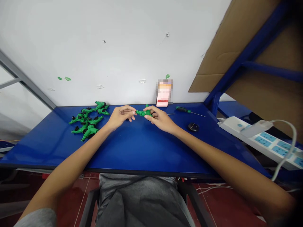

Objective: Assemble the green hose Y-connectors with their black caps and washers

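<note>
A green plastic hose splitter (141,113) is held between both hands just over the blue table. My right hand (161,118) is closed around its right-hand part, thumb in front, and hides some of it. At the narrow left end, my left hand (119,117) pinches the tip between thumb and forefinger, the other fingers loosely curled. Whether a smaller piece sits in that pinch is too small to make out. Several similar green splitters with black parts (92,128) lie in a loose pile left of my left hand.
A phone (163,96) leans on the white wall behind my hands. To the right lie a green-and-black screwdriver (183,109) and a small black object (193,127). A white power strip (239,127) with a cable borders the table's right side. The blue tabletop (142,151) ends before my lap.
</note>
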The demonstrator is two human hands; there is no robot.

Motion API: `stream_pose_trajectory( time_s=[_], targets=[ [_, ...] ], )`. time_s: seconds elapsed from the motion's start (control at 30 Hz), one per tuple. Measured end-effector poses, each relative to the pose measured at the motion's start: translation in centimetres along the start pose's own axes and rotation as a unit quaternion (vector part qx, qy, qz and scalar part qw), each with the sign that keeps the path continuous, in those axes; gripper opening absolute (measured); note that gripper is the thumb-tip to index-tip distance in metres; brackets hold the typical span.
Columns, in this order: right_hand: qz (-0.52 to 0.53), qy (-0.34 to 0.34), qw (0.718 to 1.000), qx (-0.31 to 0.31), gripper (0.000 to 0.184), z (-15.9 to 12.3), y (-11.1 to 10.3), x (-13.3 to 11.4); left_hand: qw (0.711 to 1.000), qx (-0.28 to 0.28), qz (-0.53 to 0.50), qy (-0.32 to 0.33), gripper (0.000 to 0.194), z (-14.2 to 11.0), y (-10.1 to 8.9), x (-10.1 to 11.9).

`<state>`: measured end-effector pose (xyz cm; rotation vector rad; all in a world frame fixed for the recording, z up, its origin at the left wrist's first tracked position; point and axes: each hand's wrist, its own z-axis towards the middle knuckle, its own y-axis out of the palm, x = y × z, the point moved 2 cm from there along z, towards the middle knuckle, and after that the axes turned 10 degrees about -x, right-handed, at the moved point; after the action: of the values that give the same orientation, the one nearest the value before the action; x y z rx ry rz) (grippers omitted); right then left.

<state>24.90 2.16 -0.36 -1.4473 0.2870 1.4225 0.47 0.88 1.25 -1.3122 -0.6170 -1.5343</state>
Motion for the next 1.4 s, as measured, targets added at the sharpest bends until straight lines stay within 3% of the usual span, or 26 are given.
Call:
stream_pose_trajectory(
  time_s=[0.13, 0.4, 0.67, 1.1, 1.4],
  targets=[
    [-0.014, -0.006, 0.999, 0.034, 0.038, -0.2, 0.2, -0.2, 0.998, 0.024, -0.051, -0.007, 0.048, -0.1, 0.7, 0.1],
    [-0.036, -0.021, 0.998, 0.054, 0.034, -0.3, 0.5, -0.3, 0.997, 0.038, -0.071, 0.005, 0.04, -0.1, 1.2, -0.1],
    [-0.13, -0.051, 0.988, 0.065, 0.028, -0.5, 0.5, -0.8, 0.99, 0.04, -0.13, -0.047, 0.044, -0.2, 1.2, -1.0],
    [-0.221, -0.06, 0.969, 0.09, 0.026, -1.0, -0.1, -1.6, 0.995, 0.055, -0.07, -0.051, 0.044, -0.5, 1.0, -0.4],
    [-0.236, -0.049, 0.966, 0.094, 0.026, -1.3, -0.3, -2.4, 0.999, 0.046, 0.007, 0.027, 0.041, -0.5, 1.0, -0.1]
  ],
)
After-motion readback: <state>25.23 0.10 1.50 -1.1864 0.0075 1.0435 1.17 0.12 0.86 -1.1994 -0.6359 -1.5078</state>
